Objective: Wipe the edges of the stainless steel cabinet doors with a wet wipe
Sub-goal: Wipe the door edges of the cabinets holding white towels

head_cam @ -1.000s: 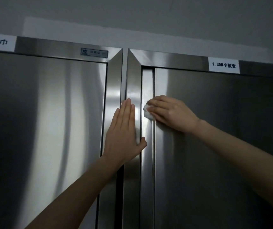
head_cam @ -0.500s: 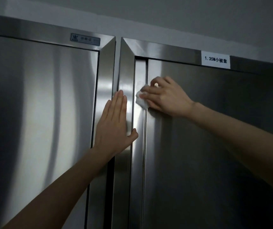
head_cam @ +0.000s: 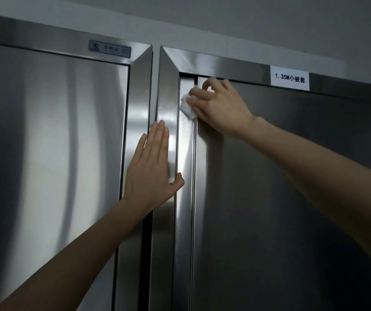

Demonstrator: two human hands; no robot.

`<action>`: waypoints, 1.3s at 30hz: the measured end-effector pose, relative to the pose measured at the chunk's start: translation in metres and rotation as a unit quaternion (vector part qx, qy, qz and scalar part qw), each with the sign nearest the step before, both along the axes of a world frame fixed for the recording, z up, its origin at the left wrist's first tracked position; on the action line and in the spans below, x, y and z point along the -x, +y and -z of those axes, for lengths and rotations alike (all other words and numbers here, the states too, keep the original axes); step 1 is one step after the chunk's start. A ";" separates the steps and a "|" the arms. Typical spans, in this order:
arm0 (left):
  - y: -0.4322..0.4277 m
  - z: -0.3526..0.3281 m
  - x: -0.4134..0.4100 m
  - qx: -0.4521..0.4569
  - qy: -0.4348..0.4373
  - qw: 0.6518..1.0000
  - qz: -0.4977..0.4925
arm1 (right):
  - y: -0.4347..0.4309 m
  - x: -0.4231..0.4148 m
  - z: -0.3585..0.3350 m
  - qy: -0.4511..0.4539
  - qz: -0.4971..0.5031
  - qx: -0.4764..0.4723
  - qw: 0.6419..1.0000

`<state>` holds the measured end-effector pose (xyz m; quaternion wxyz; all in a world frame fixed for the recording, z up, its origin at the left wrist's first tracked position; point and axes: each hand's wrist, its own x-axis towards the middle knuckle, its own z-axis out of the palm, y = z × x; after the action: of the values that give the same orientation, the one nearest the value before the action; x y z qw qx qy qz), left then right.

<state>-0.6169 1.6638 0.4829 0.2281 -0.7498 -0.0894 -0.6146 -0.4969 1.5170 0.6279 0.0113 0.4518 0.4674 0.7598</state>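
The wet wipe point(head_cam: 187, 106) is a small white wad. It sits high up on the thin steel strip point(head_cam: 185, 167) at the left edge of the right cabinet door point(head_cam: 292, 198), just under the top frame point(head_cam: 224, 63). The right hand point(head_cam: 221, 108) holds it. The fingers curl round the wad and press it on the steel. Only a little bit of the wipe sticks out past the fingertips.

The left hand point(head_cam: 152, 176) holds nothing. It lies flat, with its fingers straight and close together, on the side frames between the two cabinets. Its thumb touches the thin strip.

A few things could go wrong from here. The wipe is near the top corner, so it may bump the top frame and bunch up, and the corner would stay dirty. The wad is small, so bare fingers may rub the steel and leave marks. A dull wet patch point(head_cam: 185, 133) shows just below the wipe, and it could dry into streaks. The flat left hand may leave prints on the shiny frame. The white label point(head_cam: 289, 78) is stuck on the top frame, off to the right. A wet rub there could smear it or peel it.
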 end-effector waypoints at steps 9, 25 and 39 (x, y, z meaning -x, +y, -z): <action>-0.001 0.000 0.001 -0.001 -0.006 1.000 0.006 | -0.007 -0.006 0.047 0.009 -0.093 0.123 0.988; 0.007 -0.001 0.008 -0.036 0.035 0.998 -0.042 | 0.037 0.001 0.005 0.095 -0.241 -0.070 0.963; 0.008 -0.001 0.006 -0.047 0.023 0.997 -0.055 | 0.044 0.007 0.005 0.129 -0.258 -0.106 0.952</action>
<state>-0.6234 1.6716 0.4839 0.2984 -0.7464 -0.0967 -0.5869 -0.5039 1.5613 0.6229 -0.2932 0.4090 0.4824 0.7170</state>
